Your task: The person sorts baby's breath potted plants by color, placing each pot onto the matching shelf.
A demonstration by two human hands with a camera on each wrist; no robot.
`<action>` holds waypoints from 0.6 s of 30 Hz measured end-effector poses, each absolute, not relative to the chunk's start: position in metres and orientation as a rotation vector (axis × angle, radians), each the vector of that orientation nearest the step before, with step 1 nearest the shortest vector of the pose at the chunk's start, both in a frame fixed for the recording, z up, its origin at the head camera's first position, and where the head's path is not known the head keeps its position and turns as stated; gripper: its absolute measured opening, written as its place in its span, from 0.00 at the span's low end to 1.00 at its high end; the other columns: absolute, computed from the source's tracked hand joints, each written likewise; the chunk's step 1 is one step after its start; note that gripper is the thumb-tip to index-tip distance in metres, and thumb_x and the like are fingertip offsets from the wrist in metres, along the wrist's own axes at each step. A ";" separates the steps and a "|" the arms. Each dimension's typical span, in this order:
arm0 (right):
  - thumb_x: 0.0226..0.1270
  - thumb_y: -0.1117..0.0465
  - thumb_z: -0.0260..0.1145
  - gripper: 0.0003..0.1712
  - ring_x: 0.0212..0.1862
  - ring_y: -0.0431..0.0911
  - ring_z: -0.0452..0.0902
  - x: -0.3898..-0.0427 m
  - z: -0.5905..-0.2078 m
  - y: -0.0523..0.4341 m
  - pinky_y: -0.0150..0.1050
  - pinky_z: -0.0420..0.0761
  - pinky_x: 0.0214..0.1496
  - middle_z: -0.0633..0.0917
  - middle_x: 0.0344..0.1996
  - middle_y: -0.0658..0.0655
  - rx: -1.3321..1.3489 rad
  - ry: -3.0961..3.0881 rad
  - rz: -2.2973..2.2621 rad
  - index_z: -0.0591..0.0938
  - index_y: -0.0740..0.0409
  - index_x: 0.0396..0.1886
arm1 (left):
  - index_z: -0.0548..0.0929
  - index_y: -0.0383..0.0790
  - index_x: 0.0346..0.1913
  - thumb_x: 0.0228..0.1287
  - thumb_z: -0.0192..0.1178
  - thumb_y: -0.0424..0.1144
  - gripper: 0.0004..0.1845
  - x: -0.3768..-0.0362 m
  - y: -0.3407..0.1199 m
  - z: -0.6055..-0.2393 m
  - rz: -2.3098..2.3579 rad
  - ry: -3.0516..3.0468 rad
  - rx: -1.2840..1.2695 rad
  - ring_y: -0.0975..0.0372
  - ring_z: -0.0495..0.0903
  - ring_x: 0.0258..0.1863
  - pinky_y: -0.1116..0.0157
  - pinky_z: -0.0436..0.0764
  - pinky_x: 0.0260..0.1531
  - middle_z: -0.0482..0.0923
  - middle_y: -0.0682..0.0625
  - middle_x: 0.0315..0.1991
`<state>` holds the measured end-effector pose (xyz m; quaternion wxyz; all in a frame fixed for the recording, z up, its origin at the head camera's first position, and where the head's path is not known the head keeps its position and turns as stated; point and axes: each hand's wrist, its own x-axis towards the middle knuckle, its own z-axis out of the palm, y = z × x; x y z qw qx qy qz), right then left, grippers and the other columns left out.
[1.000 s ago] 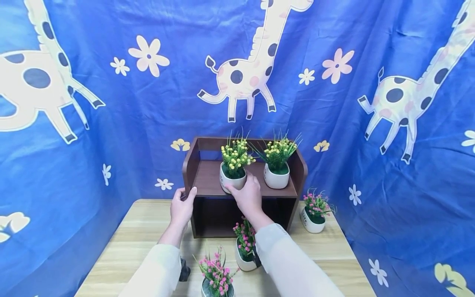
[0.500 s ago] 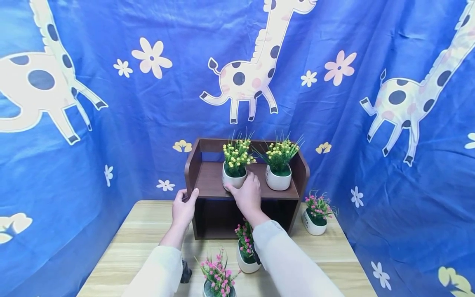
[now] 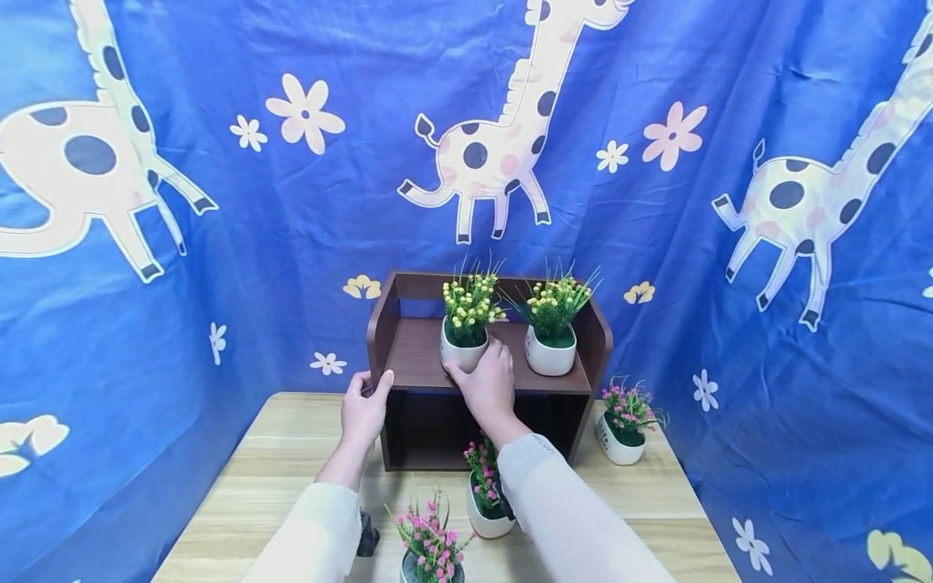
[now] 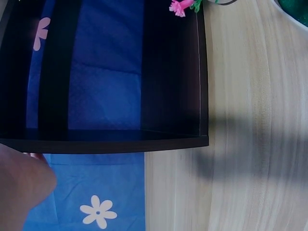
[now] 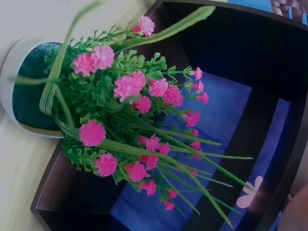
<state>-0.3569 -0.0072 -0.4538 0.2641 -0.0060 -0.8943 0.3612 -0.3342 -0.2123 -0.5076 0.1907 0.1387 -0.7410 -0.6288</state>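
Note:
In the head view, a dark brown two-level wooden shelf (image 3: 419,355) stands on the table. My left hand (image 3: 362,413) grips its left side panel, thumb at the front edge. My right hand (image 3: 490,385) holds a white pot with yellow artificial flowers (image 3: 463,352) from its right side, thumb at the front. That pot is on the top board, left of a second yellow-flowered potted plant (image 3: 550,355). The right wrist view shows a pink-flowered potted plant (image 5: 130,91) in front of the lower compartment; the right forearm partly covers it in the head view.
Another pink-flowered potted plant (image 3: 430,546) stands at the table's front, and a third (image 3: 621,433) is right of the shelf. A small black object (image 3: 368,534) shows beside the left sleeve. Blue giraffe-print curtains (image 3: 328,210) surround the wooden table (image 3: 248,478).
My right hand has eased the yellow-flowered pot slightly back from the shelf's front edge, and the pot has turned a little. The left hand keeps its hold. The head view has shifted slightly.

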 end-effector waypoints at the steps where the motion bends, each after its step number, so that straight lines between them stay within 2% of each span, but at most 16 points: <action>1: 0.56 0.37 0.85 0.52 0.62 0.58 0.81 -0.357 -0.454 -0.007 0.54 0.84 0.67 0.84 0.58 0.63 -0.017 -2.420 0.971 0.75 0.63 0.70 | 0.80 0.40 0.59 0.78 0.65 0.56 0.24 -0.334 -0.212 -0.507 -1.765 -2.083 0.392 0.55 0.76 0.53 0.59 0.73 0.59 0.83 0.36 0.59; 10: 0.57 0.37 0.85 0.55 0.63 0.59 0.80 -0.357 -0.452 -0.009 0.56 0.83 0.67 0.82 0.61 0.64 -0.029 -2.439 1.015 0.71 0.61 0.75 | 0.80 0.40 0.57 0.76 0.66 0.57 0.24 -0.334 -0.213 -0.505 -1.744 -2.069 0.401 0.56 0.77 0.51 0.61 0.72 0.55 0.84 0.42 0.53; 18: 0.57 0.41 0.86 0.60 0.68 0.60 0.77 -0.354 -0.458 -0.001 0.58 0.80 0.72 0.78 0.67 0.65 0.023 -2.418 1.160 0.66 0.57 0.82 | 0.80 0.40 0.59 0.77 0.64 0.58 0.25 -0.334 -0.213 -0.506 -1.750 -2.100 0.394 0.54 0.76 0.55 0.58 0.72 0.59 0.83 0.35 0.59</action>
